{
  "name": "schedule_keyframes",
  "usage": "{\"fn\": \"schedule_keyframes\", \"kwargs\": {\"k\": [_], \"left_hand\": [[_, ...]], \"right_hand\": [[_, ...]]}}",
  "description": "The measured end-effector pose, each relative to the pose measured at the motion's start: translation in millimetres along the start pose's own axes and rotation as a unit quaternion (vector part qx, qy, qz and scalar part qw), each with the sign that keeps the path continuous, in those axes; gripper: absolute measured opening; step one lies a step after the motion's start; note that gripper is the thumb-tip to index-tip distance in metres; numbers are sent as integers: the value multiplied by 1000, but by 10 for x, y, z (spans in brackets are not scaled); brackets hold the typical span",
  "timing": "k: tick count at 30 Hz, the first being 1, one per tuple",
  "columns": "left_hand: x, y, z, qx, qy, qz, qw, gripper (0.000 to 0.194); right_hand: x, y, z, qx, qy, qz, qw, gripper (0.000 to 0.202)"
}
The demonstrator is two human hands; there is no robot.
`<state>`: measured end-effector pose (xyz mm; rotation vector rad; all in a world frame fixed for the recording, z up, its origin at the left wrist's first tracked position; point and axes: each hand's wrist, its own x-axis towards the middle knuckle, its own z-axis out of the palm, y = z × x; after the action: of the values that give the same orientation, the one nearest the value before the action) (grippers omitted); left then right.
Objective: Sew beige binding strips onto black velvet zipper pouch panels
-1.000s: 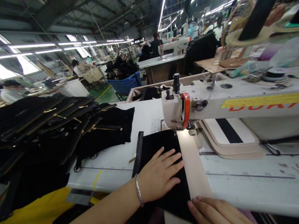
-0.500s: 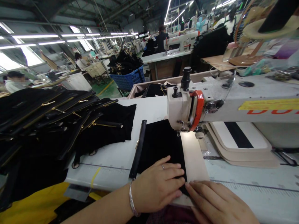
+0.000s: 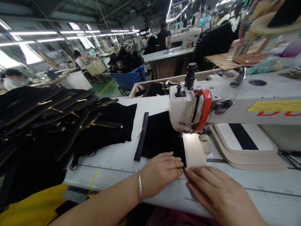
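We have our left hand (image 3: 161, 171) spread flat on the near end of the black fabric panel (image 3: 162, 138), fingers extended and pressing down, nothing clenched. Our right hand (image 3: 217, 185) rests just beside it, fingertips on the near end of the beige backing piece (image 3: 194, 150), close to the black edge; whether its thumb pinches from below, we cannot tell.

The black panel lies straight ahead of the left hand, which is the nearer of the two. The right edge of the panel runs away from the gap between our fingertips up to the presser foot (image 3: 180, 134), under the head of the sewing machine (image 3: 183, 110). That edge is the line that matters: it points from our hands almost directly at the foot, leaning slightly left as it goes. The beige piece shows along its right side, ahead of the right hand.

Ahead and left of the left hand, the zipper strip (image 3: 141, 136) bounds the panel's other side, its long axis leaning right at the far end. Farther left lies a pile of black zippered pieces (image 3: 103, 131).
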<state>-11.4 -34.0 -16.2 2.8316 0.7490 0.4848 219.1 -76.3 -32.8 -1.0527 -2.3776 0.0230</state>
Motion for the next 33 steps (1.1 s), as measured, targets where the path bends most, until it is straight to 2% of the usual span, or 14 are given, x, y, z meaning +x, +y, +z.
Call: {"fn": "schedule_keyframes", "kwargs": {"k": [15,20,28,33], "left_hand": [[290,-389,11,27,14,-16,999,24],[398,-506,-4,26,14,-27,999,20],[538,-722,53,36,24,-74,996,18],[569,-756,75,36,38,-105,993,17]], "right_hand": [[313,271,62,-42,-48,43,997,27],[438,366,72,-57,-59,34,996,31],[565,477,145,-86,-70,48,993,36],[605,511,172,-82,-74,54,992,38]]}}
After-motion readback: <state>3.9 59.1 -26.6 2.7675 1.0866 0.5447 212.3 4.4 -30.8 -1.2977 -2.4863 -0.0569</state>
